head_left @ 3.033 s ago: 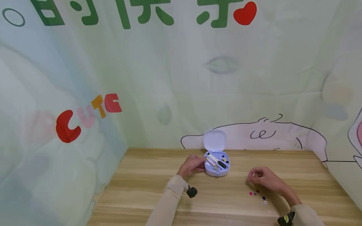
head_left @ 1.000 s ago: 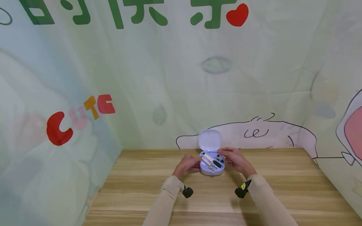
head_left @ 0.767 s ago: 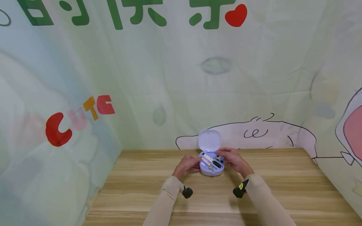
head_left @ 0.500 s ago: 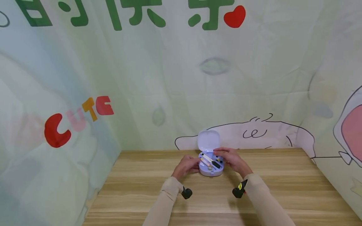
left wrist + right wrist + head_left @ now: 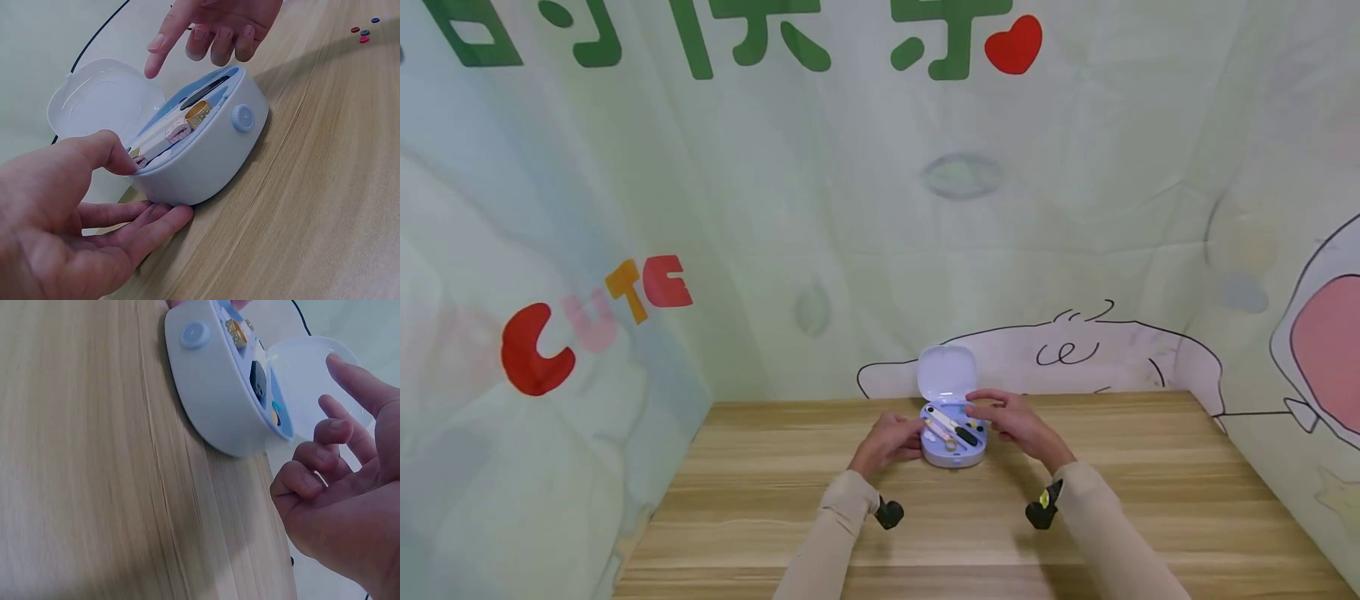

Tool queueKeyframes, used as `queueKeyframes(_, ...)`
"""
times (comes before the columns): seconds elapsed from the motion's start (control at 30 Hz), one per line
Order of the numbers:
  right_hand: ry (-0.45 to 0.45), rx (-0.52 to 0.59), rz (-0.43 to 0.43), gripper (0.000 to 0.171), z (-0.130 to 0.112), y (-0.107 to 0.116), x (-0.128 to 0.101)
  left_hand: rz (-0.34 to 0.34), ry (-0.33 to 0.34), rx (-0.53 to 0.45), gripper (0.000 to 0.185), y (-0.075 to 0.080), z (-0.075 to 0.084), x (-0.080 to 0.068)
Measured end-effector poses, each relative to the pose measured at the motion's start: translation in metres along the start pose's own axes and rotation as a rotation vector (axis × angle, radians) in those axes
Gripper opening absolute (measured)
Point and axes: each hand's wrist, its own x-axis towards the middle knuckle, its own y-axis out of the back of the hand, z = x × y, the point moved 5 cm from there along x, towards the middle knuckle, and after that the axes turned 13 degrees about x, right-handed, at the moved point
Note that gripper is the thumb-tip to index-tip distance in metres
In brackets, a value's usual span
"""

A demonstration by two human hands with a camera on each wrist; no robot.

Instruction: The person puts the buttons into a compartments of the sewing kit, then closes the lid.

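Observation:
A white sewing box (image 5: pixel 953 457) with a pale blue inner tray stands on the table, its lid (image 5: pixel 947 372) raised at the back. My left hand (image 5: pixel 889 442) grips the box's left side, thumb at the rim and fingers low against the wall, as the left wrist view shows. Over the right part of the tray, my right hand (image 5: pixel 1015 423) has its index finger extended and its other fingers loosely bent, with nothing between them. The tray holds a black-handled tool (image 5: pixel 966 437), a rolled tape measure (image 5: pixel 177 131), a gold thimble (image 5: pixel 198 115) and small coloured pieces.
Several loose buttons (image 5: pixel 364 39) lie on the wooden table (image 5: pixel 760 500) to the right of the box; my right arm hides them in the head view. A printed curtain (image 5: pixel 820 208) hangs right behind the table's back edge.
My right hand has come from over the buttons to the tray; in the last half second its fingers have spread. My left hand keeps its grip. The head view has shifted slightly.

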Motion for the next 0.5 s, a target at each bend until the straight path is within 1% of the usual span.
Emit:
queueKeyframes(0.27, 0.052, -0.126, -0.083, 0.048, -0.001, 0.011, -0.012, 0.007, 0.004, 0.008, 0.024, 0.000, 0.001, 0.000)
queueKeyframes(0.4, 0.060, -0.157, -0.102, 0.045, 0.000, 0.018, -0.018, 0.007, 0.002, 0.013, 0.024, 0.000, 0.001, 0.000)
queueKeyframes(0.5, 0.079, -0.168, -0.129, 0.047, 0.000, 0.024, -0.025, 0.006, 0.006, 0.018, 0.025, 0.000, 0.001, 0.000)
